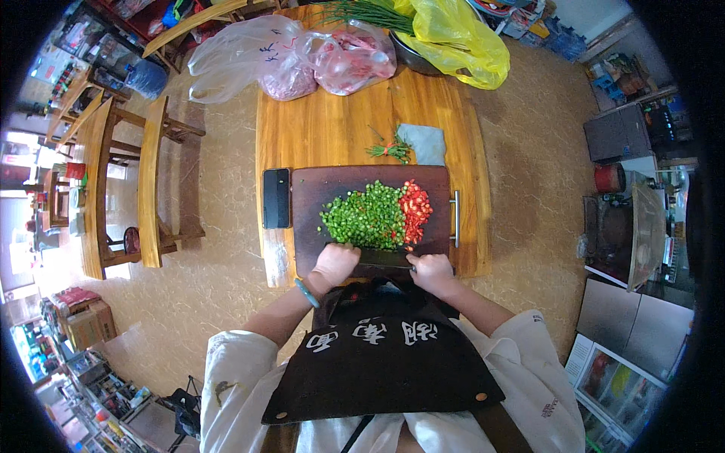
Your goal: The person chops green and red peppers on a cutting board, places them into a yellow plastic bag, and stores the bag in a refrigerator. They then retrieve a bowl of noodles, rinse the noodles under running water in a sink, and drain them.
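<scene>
Chopped green pieces (365,215), probably green chili or beans, lie heaped on a dark cutting board (311,184). Against their right side is a pile of chopped red chili (416,209). A wide dark knife blade (385,258) lies along the near edge of the heap. My right hand (433,274) is closed at the blade's right end, around what looks like its handle, mostly hidden. At the blade's left end is my left hand (337,263), fingers curled on it; a bracelet circles that wrist.
A smartphone (276,198) lies left of the board on the wooden table (328,133). Behind the board are a grey cloth (426,144) and tied green stems (391,150). Bags of meat (354,59) and a yellow plastic bag (459,42) stand at the far end.
</scene>
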`<act>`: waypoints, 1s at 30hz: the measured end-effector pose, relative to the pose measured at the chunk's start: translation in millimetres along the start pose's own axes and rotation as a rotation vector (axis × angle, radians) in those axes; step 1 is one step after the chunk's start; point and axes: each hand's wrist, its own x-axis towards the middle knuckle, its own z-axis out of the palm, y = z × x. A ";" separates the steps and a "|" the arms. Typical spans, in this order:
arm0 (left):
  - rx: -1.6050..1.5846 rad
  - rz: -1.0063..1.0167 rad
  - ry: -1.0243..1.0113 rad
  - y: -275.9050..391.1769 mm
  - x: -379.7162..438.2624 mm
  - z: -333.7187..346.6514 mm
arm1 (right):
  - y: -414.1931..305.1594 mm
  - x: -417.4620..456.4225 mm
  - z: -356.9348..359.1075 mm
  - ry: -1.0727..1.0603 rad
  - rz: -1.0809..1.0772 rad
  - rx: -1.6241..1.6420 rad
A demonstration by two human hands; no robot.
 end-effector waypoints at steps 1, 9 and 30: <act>0.017 0.002 -0.012 4.2 3.5 -3.1 | 5.6 0.2 0.0 0.021 -0.013 0.000; 0.030 0.143 -0.108 -30.9 30.7 -18.0 | -2.0 15.2 -23.5 -0.102 0.077 0.120; 0.029 0.162 -0.047 -33.7 30.0 -8.6 | 57.8 51.4 -25.2 -0.151 0.285 0.591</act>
